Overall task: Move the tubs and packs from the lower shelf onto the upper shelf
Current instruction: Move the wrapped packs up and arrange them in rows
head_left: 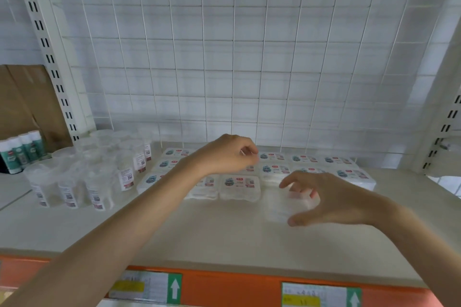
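Rows of flat white packs [240,185] with blue and red labels lie on the upper shelf [199,229], at its middle and right. Clear tubs [97,182] with barcode labels stand grouped at the left. My left hand [224,154] hovers over the back rows of packs, its fingers loosely curled with nothing seen in them. My right hand [331,199] is lower and nearer, with thumb and fingers curved round a blurred white pack [282,207] that sits at the front of the rows. The lower shelf is out of view.
A white wire grid [232,57] backs the shelf, with slotted uprights [47,52] at both sides. Small green-labelled bottles [22,149] and brown cardboard [25,97] sit at the far left. An orange price rail [224,286] runs along the shelf's front edge.
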